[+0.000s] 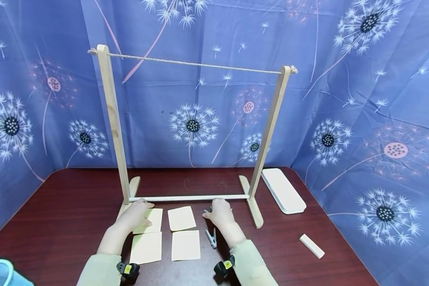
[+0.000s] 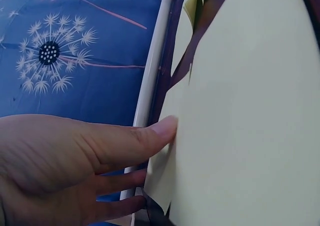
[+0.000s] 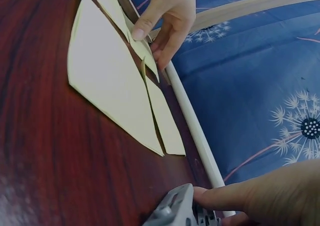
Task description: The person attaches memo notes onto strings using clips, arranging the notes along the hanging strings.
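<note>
Several pale yellow paper squares [image 1: 181, 232] lie on the dark red table [image 1: 57, 214] in front of a wooden rack [image 1: 111, 119] with a rope [image 1: 196, 63] strung across its top. My left hand [image 1: 137, 212] pinches the far edge of the upper-left sheet [image 1: 155, 220]. In the left wrist view the thumb [image 2: 160, 131] lies on top of that sheet [image 2: 240, 126] and the fingers curl beneath it. My right hand [image 1: 219, 212] holds a grey clip [image 3: 172, 211] by the rack's white bottom rod [image 1: 189, 197]. The clip is mostly hidden in the head view.
A second grey clip [image 1: 211, 237] lies on the table beside my right forearm. A white tray [image 1: 284, 190] sits to the right of the rack, with a small white block [image 1: 312, 246] nearer the front. A blue basket rim [image 1: 0, 272] shows at the bottom left.
</note>
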Motion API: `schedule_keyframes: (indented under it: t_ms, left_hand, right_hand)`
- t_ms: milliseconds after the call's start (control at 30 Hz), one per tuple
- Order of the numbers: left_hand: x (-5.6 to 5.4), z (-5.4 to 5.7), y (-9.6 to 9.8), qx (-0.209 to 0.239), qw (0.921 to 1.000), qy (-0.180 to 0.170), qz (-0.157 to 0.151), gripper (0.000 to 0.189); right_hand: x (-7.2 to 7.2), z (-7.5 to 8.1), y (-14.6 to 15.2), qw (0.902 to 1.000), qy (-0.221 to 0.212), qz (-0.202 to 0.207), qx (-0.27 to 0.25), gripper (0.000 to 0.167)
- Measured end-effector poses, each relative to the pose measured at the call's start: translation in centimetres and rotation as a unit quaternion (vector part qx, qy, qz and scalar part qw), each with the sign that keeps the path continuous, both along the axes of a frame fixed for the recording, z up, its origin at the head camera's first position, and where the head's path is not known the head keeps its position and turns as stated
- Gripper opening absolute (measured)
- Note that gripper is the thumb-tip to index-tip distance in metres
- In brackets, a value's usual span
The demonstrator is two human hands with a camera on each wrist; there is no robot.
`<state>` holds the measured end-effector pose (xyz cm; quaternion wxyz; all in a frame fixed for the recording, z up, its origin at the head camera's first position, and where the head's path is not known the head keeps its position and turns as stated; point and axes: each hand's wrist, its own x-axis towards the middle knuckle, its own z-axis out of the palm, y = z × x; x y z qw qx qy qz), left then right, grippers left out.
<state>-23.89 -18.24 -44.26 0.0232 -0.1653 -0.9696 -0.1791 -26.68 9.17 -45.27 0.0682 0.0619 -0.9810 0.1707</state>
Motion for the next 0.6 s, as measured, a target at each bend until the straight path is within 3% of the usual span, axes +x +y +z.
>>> schedule_keyframes:
  t_ms: [367,600]
  left_hand:
    - [0.11,-0.4,-0.06,0.03,0.9993,0.005,0.024,0.035]
    - [0.04,-0.79,-0.37,0.048,0.998,0.021,0.036,0.03]
  right_hand:
    - [0.0,-0.49,-0.23,0.9996,0.018,-0.012,-0.02,0.047]
    - [0.03,-0.48,0.04,0.9988,0.016,-0.002,-0.046,0.039]
